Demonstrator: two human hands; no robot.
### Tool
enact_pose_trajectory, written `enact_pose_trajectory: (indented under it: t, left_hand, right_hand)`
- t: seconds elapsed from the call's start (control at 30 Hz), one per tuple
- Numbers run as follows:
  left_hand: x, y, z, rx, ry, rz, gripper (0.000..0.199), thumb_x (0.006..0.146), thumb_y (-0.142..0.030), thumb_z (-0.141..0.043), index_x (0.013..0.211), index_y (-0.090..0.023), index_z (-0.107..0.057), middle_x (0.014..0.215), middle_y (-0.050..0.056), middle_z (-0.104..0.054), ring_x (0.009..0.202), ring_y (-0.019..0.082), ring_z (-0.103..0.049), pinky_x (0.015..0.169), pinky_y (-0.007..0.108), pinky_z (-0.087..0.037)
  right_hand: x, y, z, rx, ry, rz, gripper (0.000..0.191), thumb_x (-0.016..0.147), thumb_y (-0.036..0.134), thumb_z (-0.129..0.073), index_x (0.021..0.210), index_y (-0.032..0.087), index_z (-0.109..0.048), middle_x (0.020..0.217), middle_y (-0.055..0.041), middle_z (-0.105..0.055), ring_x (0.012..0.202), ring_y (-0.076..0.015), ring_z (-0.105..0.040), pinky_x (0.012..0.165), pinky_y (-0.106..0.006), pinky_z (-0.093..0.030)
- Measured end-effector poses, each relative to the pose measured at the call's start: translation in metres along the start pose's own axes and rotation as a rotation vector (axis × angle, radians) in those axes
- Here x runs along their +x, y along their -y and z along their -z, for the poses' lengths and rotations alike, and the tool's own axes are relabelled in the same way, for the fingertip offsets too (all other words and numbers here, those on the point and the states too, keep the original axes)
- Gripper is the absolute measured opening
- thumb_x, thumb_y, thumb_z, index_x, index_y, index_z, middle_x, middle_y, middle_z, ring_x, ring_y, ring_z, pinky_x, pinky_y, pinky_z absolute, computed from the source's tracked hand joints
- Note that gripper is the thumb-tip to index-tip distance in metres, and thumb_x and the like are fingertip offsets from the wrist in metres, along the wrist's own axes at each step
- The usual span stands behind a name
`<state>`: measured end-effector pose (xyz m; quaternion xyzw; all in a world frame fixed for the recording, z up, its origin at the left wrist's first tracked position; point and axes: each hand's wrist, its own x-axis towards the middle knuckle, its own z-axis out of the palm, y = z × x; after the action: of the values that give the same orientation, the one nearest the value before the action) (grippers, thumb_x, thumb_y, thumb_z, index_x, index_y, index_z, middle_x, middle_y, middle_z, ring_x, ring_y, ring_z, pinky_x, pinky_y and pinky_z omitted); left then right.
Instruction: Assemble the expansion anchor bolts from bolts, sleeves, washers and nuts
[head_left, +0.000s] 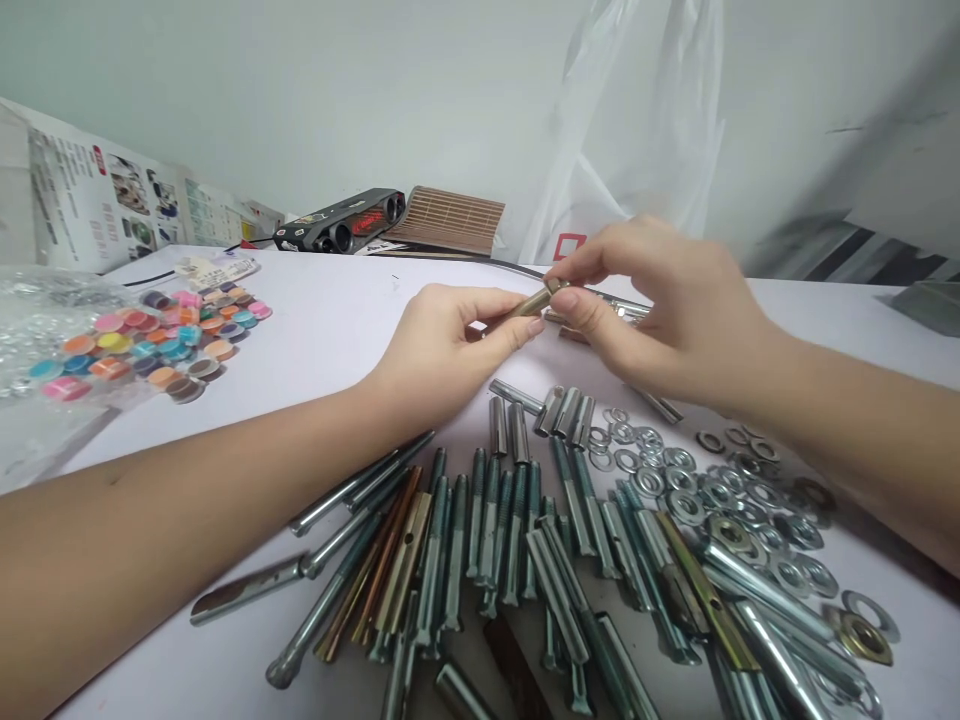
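A brass-coloured metal piece (534, 302) is held between both hands above the table. My left hand (450, 345) pinches its near left end between thumb and fingers. My right hand (649, 300) has thumb and forefinger closed on its other end, where a small nut-like part shows. Below the hands, many bolts (454, 550) and metal sleeves (559, 580) lie in rows and loose piles. To their right spreads a heap of washers (686, 505). A few more metal parts (626, 308) lie behind my right hand, partly hidden.
At the left, colourful small pots (165, 340) lie beside clear bubble wrap (52, 320). A black device with a red display (352, 222) and a bamboo mat (454, 220) stand at the table's back. A clear plastic bag (637, 130) hangs behind.
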<state>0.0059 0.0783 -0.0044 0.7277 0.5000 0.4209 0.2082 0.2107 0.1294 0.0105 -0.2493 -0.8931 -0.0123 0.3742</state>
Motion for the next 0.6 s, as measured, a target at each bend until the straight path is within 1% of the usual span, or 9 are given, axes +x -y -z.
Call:
enact_pose_trajectory:
  t: [0.07, 0.17, 0.23, 0.3, 0.37, 0.43, 0.5, 0.53, 0.6]
  left_hand:
    - [-0.001, -0.004, 0.0, 0.06, -0.032, -0.042, 0.03, 0.093, -0.043, -0.061, 0.105, -0.025, -0.082, 0.107, -0.001, -0.08, 0.096, 0.015, -0.071, 0.086, 0.024, -0.055]
    - [-0.002, -0.007, 0.0, 0.158, -0.072, -0.103, 0.031, 0.095, -0.044, -0.058, 0.106, -0.028, -0.082, 0.101, -0.004, -0.08, 0.091, 0.013, -0.071, 0.083, 0.024, -0.054]
    - [-0.001, -0.007, 0.001, 0.222, -0.077, -0.136, 0.028, 0.095, -0.042, -0.059, 0.105, -0.029, -0.082, 0.099, -0.005, -0.08, 0.09, 0.012, -0.071, 0.083, 0.023, -0.053]
    - [-0.001, -0.007, 0.001, 0.289, -0.068, -0.164, 0.024, 0.093, -0.037, -0.062, 0.103, -0.03, -0.082, 0.099, -0.006, -0.079, 0.091, 0.012, -0.071, 0.084, 0.023, -0.052]
    - [-0.001, -0.007, 0.0, 0.346, -0.058, -0.176, 0.022, 0.092, -0.033, -0.062, 0.102, -0.031, -0.081, 0.099, -0.006, -0.079, 0.092, 0.012, -0.071, 0.085, 0.023, -0.052]
    - [-0.001, -0.01, 0.0, 0.386, -0.056, -0.168, 0.023, 0.092, -0.034, -0.06, 0.099, -0.03, -0.081, 0.098, -0.005, -0.079, 0.089, 0.012, -0.07, 0.085, 0.024, -0.052]
    - [-0.002, -0.016, 0.0, 0.41, -0.048, -0.15, 0.023, 0.092, -0.039, -0.061, 0.1, -0.03, -0.081, 0.097, -0.003, -0.079, 0.089, 0.014, -0.07, 0.086, 0.026, -0.052]
    - [-0.002, -0.019, 0.001, 0.417, -0.036, -0.131, 0.026, 0.089, -0.044, -0.064, 0.104, -0.029, -0.079, 0.098, -0.002, -0.079, 0.092, 0.015, -0.07, 0.087, 0.028, -0.053]
    - [-0.002, -0.025, 0.005, 0.417, 0.011, -0.064, 0.044, 0.084, -0.055, -0.069, 0.119, -0.029, -0.074, 0.103, 0.001, -0.078, 0.099, 0.02, -0.07, 0.09, 0.031, -0.053]
  right_hand:
    - [0.005, 0.002, 0.01, -0.024, 0.058, -0.005, 0.014, 0.098, 0.034, -0.058, 0.095, 0.022, -0.067, 0.095, -0.0044, -0.072, 0.093, -0.0205, -0.065, 0.086, -0.037, -0.047]
    - [0.01, 0.006, 0.018, -0.014, 0.073, -0.033, 0.014, 0.095, 0.032, -0.059, 0.089, 0.021, -0.065, 0.089, -0.0035, -0.072, 0.084, -0.0175, -0.064, 0.077, -0.034, -0.046]
    - [0.012, 0.007, 0.019, -0.012, 0.108, -0.07, 0.019, 0.095, 0.032, -0.057, 0.082, 0.02, -0.063, 0.08, -0.0028, -0.068, 0.074, -0.0156, -0.059, 0.069, -0.033, -0.042]
    - [0.013, 0.006, 0.019, 0.002, 0.172, -0.099, 0.027, 0.096, 0.035, -0.055, 0.075, 0.019, -0.062, 0.07, -0.0025, -0.063, 0.065, -0.014, -0.053, 0.062, -0.033, -0.037]
    - [0.015, 0.005, 0.019, 0.071, 0.249, -0.094, 0.033, 0.097, 0.041, -0.056, 0.077, 0.017, -0.067, 0.068, -0.0025, -0.062, 0.062, -0.0131, -0.051, 0.059, -0.033, -0.036]
    - [0.018, 0.006, 0.023, 0.156, 0.341, -0.073, 0.035, 0.095, 0.048, -0.061, 0.086, 0.018, -0.075, 0.071, -0.0019, -0.066, 0.062, -0.0122, -0.053, 0.057, -0.031, -0.037]
    - [0.023, 0.005, 0.034, 0.162, 0.467, -0.091, 0.035, 0.094, 0.052, -0.063, 0.093, 0.021, -0.079, 0.07, 0.0003, -0.067, 0.054, -0.0096, -0.049, 0.051, -0.03, -0.033]
    - [0.026, 0.003, 0.043, 0.127, 0.531, -0.131, 0.036, 0.093, 0.053, -0.064, 0.093, 0.021, -0.08, 0.067, 0.0013, -0.066, 0.05, -0.008, -0.046, 0.049, -0.029, -0.031]
    - [0.03, -0.009, 0.066, 0.033, 0.562, -0.248, 0.038, 0.083, 0.056, -0.073, 0.09, 0.019, -0.081, 0.06, 0.0024, -0.063, 0.043, -0.0053, -0.042, 0.046, -0.027, -0.026]
